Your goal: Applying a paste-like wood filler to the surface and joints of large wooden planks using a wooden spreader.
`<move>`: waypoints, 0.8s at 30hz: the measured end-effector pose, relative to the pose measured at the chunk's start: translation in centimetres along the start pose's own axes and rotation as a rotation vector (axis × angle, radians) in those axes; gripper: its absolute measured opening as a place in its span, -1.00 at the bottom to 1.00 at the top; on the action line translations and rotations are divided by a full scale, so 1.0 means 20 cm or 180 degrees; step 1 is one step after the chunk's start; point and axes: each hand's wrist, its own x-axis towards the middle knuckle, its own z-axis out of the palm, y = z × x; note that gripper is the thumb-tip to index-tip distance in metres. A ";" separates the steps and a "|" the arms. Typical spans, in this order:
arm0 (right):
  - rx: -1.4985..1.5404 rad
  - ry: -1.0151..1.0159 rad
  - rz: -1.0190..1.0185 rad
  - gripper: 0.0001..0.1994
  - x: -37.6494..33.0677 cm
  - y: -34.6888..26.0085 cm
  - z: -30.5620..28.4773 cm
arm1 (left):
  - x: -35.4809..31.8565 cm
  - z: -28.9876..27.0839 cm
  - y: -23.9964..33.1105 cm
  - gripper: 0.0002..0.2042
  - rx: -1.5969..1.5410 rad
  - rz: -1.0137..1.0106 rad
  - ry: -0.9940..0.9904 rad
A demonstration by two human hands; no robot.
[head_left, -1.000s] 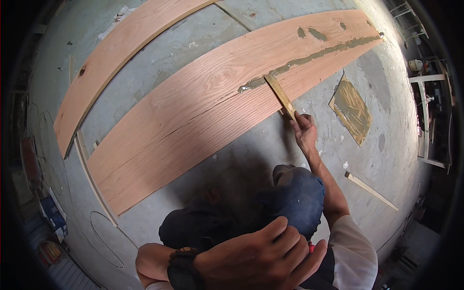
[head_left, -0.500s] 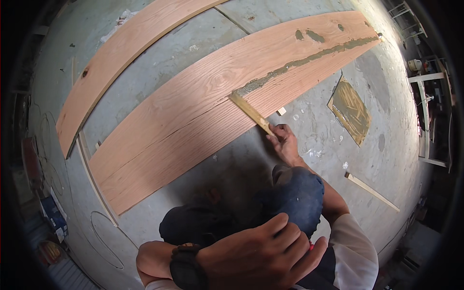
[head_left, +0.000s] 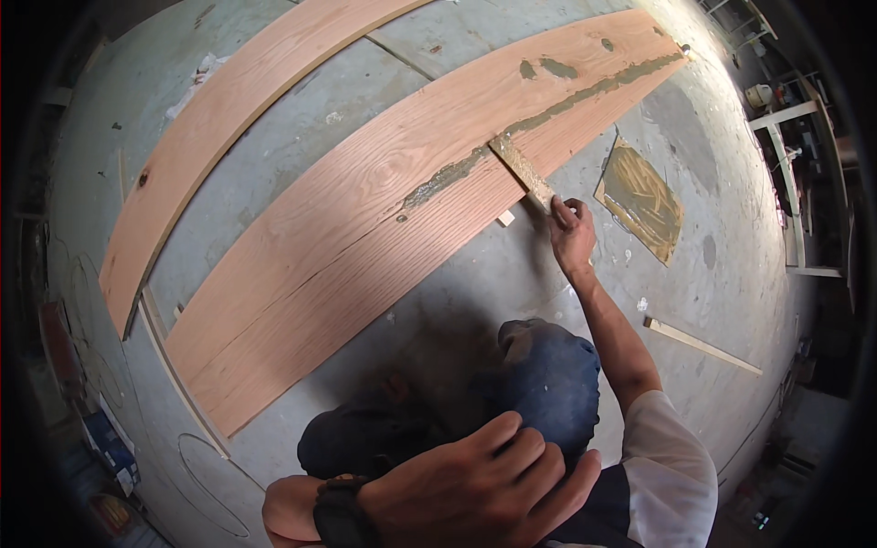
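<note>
A long curved-edge wooden board (head_left: 365,210) lies before me, with a grey-green putty streak (head_left: 598,91) along a seam and putty spots at its far right end. My right hand (head_left: 573,236) pinches a flat wooden strip (head_left: 521,169), smeared with putty, whose far end rests on the board across the streak. Nearer to me, a crack runs on toward the left end without putty. My left hand (head_left: 475,484), a dark watch on its wrist, is held across my body near my knee, with fingers curled. Its fingertips are hidden, so any contents cannot be made out.
A putty-smeared flat piece (head_left: 644,201) lies on the concrete floor to the right, with a thin wooden stick (head_left: 703,347) nearer. Another curved board (head_left: 228,119) lies beyond at the left. Small blocks (head_left: 505,218) show at the main board's edges. Frames stand along the right wall.
My right hand has moved the wooden strip right and farther up along the putty streak. A knot spot and more wet putty now show where the strip was. The view has shifted slightly.
</note>
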 end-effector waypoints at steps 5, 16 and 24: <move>0.1081 -0.0782 0.0963 -0.64 -0.06 -0.10 -0.01 | 0.03 -0.04 -0.02 -0.74 0.0069 0.0099 -0.0211; 0.1756 -0.0169 0.2342 -0.71 -0.39 0.41 -0.36 | 0.06 0.11 -0.10 -0.69 -0.0164 0.0209 -0.0033; 0.1629 0.0447 0.4051 -0.69 -0.70 0.93 -0.37 | 0.10 0.19 -0.14 -0.66 -0.0375 0.0163 -0.0028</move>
